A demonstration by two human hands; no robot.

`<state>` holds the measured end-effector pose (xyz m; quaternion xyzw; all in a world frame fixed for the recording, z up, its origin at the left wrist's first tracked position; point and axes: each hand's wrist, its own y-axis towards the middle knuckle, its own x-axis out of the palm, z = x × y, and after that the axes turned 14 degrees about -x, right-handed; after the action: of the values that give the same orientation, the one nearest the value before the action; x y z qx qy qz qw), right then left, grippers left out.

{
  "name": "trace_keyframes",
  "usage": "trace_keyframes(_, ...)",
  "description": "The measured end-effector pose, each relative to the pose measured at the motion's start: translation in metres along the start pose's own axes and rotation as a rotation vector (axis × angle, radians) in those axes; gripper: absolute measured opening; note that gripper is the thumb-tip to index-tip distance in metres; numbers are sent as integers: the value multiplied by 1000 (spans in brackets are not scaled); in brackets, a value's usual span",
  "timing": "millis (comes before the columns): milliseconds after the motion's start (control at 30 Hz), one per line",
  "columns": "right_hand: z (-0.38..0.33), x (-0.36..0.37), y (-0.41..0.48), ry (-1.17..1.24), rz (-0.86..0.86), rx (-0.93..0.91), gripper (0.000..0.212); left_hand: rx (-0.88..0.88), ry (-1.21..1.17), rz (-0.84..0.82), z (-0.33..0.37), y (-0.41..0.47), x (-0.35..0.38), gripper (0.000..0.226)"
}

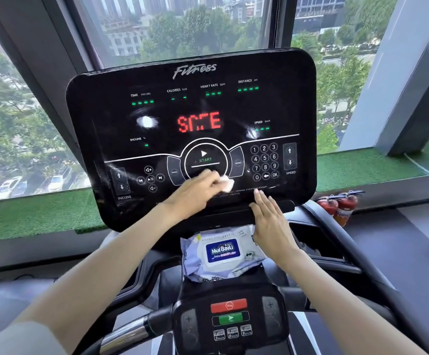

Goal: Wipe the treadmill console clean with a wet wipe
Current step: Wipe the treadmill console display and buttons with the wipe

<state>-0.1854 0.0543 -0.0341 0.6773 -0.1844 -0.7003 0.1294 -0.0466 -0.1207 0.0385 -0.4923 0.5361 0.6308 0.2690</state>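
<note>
The left hand (195, 188) pinches the wipe (226, 183) at the console's (100, 119) six o'clock to scrub, while the right hand (271, 221), flat and released, steadies its edge.

Crumpled white wet wipe (47, 184) pressed on glossy black console (100, 119), below START ring

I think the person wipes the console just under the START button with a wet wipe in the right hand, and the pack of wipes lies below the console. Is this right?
Not quite: the head view shows the wet wipe in the left hand, not the right. The right hand rests open and flat at the console's lower edge. The rest holds: the pack of wipes lies below.
</note>
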Motion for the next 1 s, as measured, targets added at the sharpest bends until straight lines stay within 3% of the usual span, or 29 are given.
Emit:
trace_keyframes(133,-1,0,1,-12,-6,3,52,-624,-301,570,-21,6,-10,53)
trace_keyframes(200,0,-1,1,-27,-5,-7,53,-767,-352,646,-8,12,-5,57)
trace_keyframes(233,1,-1,1,-35,-5,-10,53,-701,-292,564,2,13,1,60)
trace_keyframes(333,1,0,-1,-31,0,-11,54,-168,-52,151,14,-2,17,66)
trace_keyframes(367,1,0,-1,-27,3,-12,54,-113,-50,114,7,-3,14,65)
trace_keyframes(533,2,1,1,-39,7,-19,54,-528,-270,514,-8,36,-14,55)
trace_keyframes(633,3,3,0,-48,7,-28,54,-552,-243,455,19,64,-9,58)
trace_keyframes(667,3,3,0,-51,8,-30,54,-471,-219,356,32,64,-2,57)
trace_keyframes(767,4,2,0,-37,3,-39,56,18,-31,-24,44,37,18,56)
trace_keyframes(833,5,0,-1,-26,-24,-51,58,186,13,-143,27,22,11,60)
trace_keyframes(900,5,-1,0,-13,-33,-48,59,91,-22,-91,12,31,-2,60)
trace_keyframes(1000,3,-1,0,-2,-27,-39,56,-297,-187,184,20,63,-13,55)
